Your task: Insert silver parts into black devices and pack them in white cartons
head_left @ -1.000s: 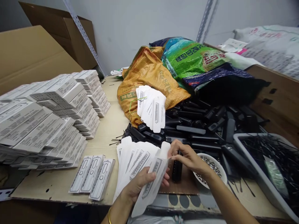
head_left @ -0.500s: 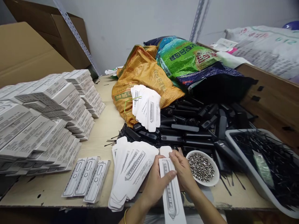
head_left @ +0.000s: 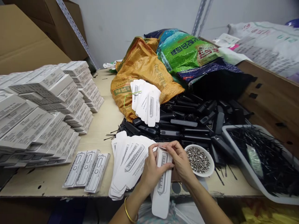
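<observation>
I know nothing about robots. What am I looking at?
There's no machine: these are a person's bare left hand and right hand, seen by one camera worn on the person's head. Both hands hold a slim white printed cardboard box near its far end. On the pale wooden table, a fan of flat white printed cartons lies beside the left hand, and a round white bowl of small silvery metal pieces stands beside the right. Beyond lie black plastic objects. White printed boxes are stacked at left; a pale plastic tray of thin black pieces sits at right.
</observation>
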A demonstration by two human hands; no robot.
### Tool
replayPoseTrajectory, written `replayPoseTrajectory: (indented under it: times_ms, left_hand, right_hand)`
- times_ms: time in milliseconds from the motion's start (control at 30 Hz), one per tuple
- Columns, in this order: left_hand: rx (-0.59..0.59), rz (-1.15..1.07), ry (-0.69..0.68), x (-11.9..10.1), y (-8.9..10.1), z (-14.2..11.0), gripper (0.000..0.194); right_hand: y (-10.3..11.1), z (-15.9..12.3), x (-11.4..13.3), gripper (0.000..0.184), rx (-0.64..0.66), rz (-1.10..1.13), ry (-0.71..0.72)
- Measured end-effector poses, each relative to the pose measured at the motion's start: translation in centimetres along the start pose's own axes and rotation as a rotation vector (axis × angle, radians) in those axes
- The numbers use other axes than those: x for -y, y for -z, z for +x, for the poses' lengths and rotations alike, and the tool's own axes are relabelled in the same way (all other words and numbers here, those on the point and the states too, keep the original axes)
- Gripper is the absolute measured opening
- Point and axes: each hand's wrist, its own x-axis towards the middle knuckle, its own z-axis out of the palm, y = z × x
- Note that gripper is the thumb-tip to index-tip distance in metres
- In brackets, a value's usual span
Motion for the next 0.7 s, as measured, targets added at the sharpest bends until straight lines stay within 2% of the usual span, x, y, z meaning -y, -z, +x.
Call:
replayPoseTrajectory:
  times_ms: [100,167,367,433,500,567,633,700]
  left_hand:
    - [-0.016,0.069,-0.014,0.0,0.1,0.0,0.074]
    - [-0.012,0.081,-0.025,-0.1,0.2,-0.1,0.082]
    - [-0.006,0.022,-0.019,-0.2,0.5,0.1,0.094]
    - [0.006,-0.075,-0.007,0.0,0.7,0.5,0.097]
    - [0.024,-0.213,-0.035,0.1,1.1,0.9,0.091]
    - [0.056,-0.234,-0.176,0.0,1.6,1.0,0.077]
    - [0.094,-0.065,-0.408,-0.2,1.9,0.8,0.068]
    - [0.095,0.125,-0.596,-0.5,1.9,0.2,0.056]
  right_hand:
    - [0.1,0.9,-0.3,0.023,0.006,0.113,-0.147]
    - [0.1,0.9,-0.5,0.025,0.017,0.122,-0.178]
    - [0.7,-1.1,-1.1,0.033,0.005,-0.133,0.061]
    - [1.1,-1.0,-1.0,0.03,0.041,-0.139,0.027]
    - [1.4,-0.2,-0.5,0.029,0.0,-0.09,-0.012]
    - [1.4,0.9,0.1,0.031,-0.159,-0.014,0.024]
    - [1.1,1.6,0.7,0.03,-0.27,-0.002,0.084]
    - [0.9,1.6,1.1,0.025,-0.179,-0.157,0.124]
